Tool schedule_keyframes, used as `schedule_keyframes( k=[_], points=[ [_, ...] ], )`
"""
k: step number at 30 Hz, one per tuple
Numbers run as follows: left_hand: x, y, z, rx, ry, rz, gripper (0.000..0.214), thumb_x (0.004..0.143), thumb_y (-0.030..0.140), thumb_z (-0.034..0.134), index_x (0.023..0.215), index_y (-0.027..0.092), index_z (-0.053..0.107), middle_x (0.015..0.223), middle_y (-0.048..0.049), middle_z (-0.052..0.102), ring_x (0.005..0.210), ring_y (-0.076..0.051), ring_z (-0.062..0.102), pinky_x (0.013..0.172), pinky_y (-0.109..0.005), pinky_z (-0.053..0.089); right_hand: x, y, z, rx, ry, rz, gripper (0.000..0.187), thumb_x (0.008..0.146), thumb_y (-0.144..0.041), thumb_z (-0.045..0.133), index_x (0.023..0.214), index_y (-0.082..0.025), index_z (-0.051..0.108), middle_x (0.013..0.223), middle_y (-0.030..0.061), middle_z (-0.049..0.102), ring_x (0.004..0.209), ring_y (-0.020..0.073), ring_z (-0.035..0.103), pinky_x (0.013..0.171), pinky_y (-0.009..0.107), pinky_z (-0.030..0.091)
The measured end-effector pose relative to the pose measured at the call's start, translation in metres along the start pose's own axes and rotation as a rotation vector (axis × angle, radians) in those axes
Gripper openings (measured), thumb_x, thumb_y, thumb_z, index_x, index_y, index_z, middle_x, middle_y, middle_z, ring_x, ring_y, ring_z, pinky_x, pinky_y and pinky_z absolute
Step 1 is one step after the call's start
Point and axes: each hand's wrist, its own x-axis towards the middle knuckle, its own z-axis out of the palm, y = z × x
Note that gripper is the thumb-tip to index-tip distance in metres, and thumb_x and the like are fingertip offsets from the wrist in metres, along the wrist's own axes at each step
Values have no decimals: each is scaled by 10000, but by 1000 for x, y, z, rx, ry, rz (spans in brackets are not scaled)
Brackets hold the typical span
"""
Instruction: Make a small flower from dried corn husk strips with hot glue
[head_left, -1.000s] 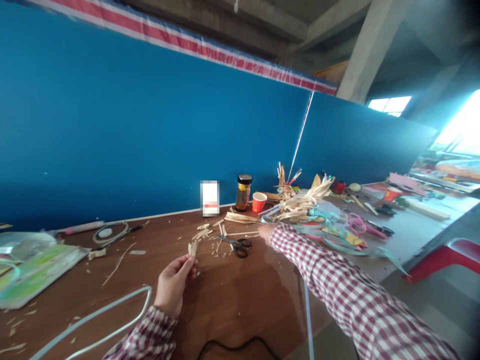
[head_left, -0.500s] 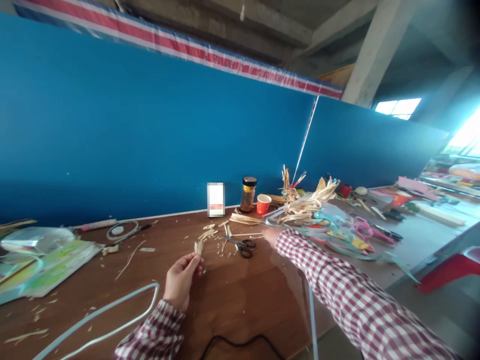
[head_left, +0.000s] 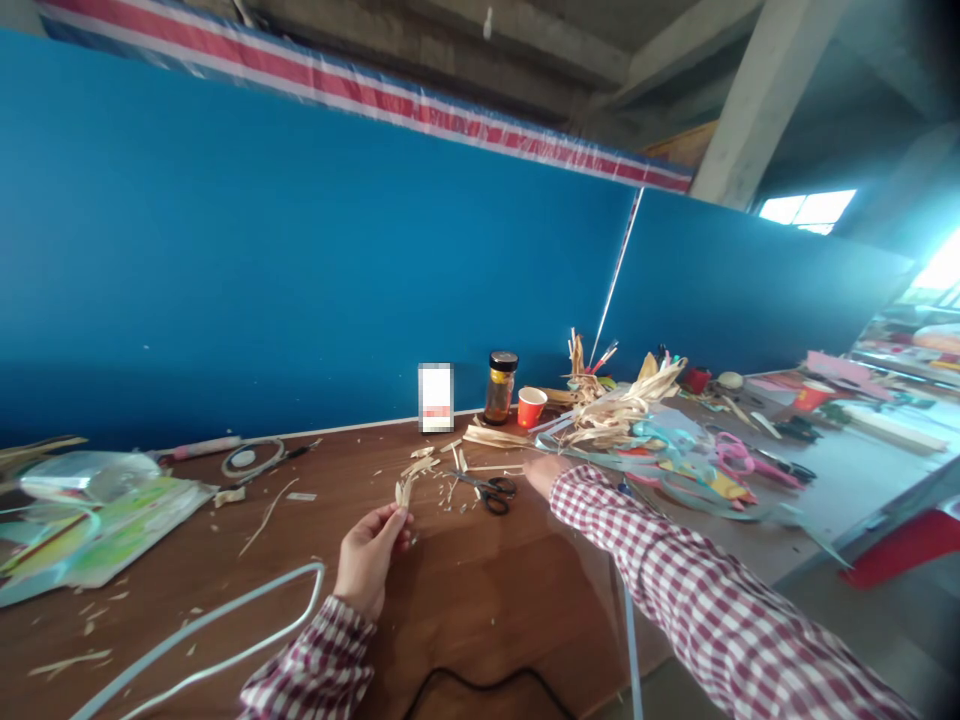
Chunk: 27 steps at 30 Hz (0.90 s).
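Two hands are counted: the left hand [head_left: 371, 565] and the right hand [head_left: 541, 472]. One husk piece [head_left: 403, 490] is seen apart from one heap of husk strips [head_left: 619, 408]. One pair of black scissors [head_left: 489, 490] is found on the tabletop [head_left: 480, 590]. One jar [head_left: 500, 387] is counted, and two paper cups: the near cup [head_left: 531, 406] and the far cup [head_left: 805, 398]. One pale tube [head_left: 202, 625], one black cable [head_left: 480, 682] and one wire coil [head_left: 251, 458] are noted. One red stool [head_left: 904, 545] is counted as well.
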Motion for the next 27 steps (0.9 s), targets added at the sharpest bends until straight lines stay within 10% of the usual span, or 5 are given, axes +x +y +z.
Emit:
schedule_keyframes(
  k=[13, 20, 27],
  points=[
    [0, 0, 0, 5, -11, -8, 393, 524, 355, 772, 797, 109, 633, 647, -13, 641, 497, -59, 520, 457, -162, 439, -14, -8, -11, 186, 120, -48, 218, 685, 35, 522, 784, -131, 623, 855, 89, 608, 799, 184, 563, 675, 263, 382],
    [0, -1, 1, -15, -27, -16, 379, 549, 360, 764, 793, 107, 622, 641, -10, 634, 491, -53, 523, 457, -154, 440, -12, -69, -22, 449, 230, -232, 207, 731, -27, 473, 787, -187, 590, 800, -2, 616, 738, 107, 558, 674, 195, 391],
    [0, 1, 2, -107, -21, -33, 324, 545, 280, 788, 774, 117, 626, 613, 8, 609, 491, -57, 537, 454, -151, 459, -9, -141, -11, 1274, 220, -302, 205, 830, -188, 420, 990, -226, 543, 767, -3, 576, 572, 114, 567, 447, 197, 434]
  ],
)
